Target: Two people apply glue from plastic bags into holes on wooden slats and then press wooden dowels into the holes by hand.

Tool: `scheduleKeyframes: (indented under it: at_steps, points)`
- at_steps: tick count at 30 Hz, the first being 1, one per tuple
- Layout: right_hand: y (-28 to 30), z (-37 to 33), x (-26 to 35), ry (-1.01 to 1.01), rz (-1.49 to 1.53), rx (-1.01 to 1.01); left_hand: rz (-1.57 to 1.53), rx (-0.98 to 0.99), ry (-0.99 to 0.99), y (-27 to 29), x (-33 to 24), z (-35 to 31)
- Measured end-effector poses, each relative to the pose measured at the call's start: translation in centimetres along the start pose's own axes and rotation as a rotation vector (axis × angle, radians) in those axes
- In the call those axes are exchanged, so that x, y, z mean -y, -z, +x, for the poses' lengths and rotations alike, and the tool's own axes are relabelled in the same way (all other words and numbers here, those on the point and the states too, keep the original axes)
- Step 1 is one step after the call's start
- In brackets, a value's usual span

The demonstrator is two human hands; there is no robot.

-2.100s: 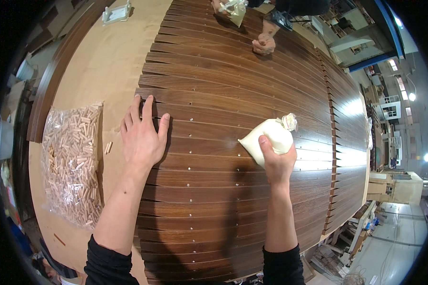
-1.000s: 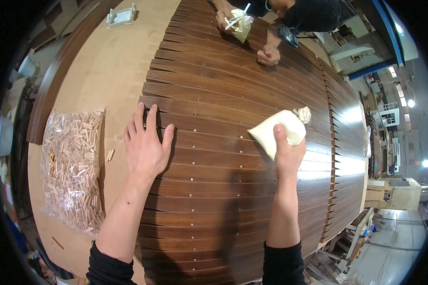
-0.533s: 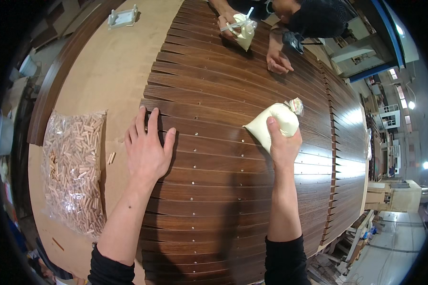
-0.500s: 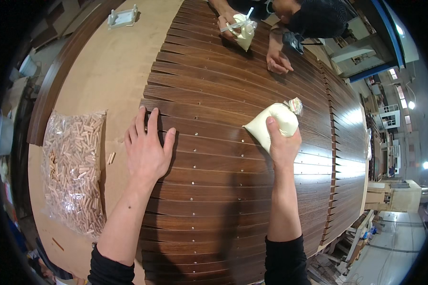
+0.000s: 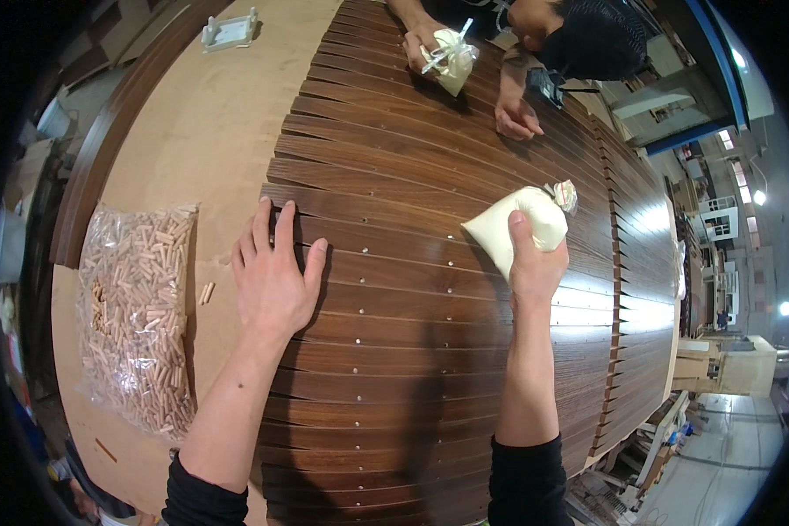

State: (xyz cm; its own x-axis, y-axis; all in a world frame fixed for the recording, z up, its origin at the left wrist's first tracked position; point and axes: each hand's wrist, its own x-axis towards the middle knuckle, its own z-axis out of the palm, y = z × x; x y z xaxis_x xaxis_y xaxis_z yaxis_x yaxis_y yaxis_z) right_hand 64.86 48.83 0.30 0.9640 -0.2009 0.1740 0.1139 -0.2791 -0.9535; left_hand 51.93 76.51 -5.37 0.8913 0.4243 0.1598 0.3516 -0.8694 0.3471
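My right hand grips a plastic bag of pale cream glue, knotted at the top, its pointed corner aimed left over the boards. Dark brown wood-grain boards lie side by side beneath it, with rows of small holes; several of them look filled with white. My left hand rests with fingers spread on the left ends of the boards, holding nothing. At the far side, another person's hand holds a similar glue bag, and that person's other hand is over the boards.
A clear bag of wooden dowels lies on the brown sheet at left, with loose dowels beside it. A small white tray-like piece sits at far left. Long brown strips run along the left edge. More boards lie at right.
My right hand has shifted slightly to the right with the glue bag. My left hand stays nearly in place. The other person's bag has tilted and moved a little.
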Motion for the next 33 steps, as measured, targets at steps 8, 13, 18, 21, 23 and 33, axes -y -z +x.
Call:
scheduleKeyframes:
  at_steps: [8, 13, 18, 21, 23, 33]
  points:
    - [-1.8, 1.4, -0.6, 0.039, -0.033, -0.015, -0.044, -0.008, -0.015, 0.0, -0.3, -0.1]
    - [-2.5, 1.7, -0.8, 0.051, -0.058, -0.004, -0.034, -0.009, -0.011, 0.6, 0.1, 0.0]
    - [-2.3, 1.8, -1.2, 0.037, -0.067, 0.001, -0.059, -0.001, -0.009, -0.1, 0.0, 0.0]
    - [-1.7, 1.8, -1.3, 0.07, -0.159, 0.019, -0.065, -0.004, -0.016, -0.5, -0.2, 0.1]
    - [-1.8, 1.8, -0.8, 0.036, -0.063, -0.014, -0.043, 0.006, -0.008, 0.3, 0.0, 0.1]
    - [-3.3, 4.3, -1.0, 0.007, 0.165, -0.077, -0.035, -0.005, -0.004, 0.3, -0.2, -0.1]
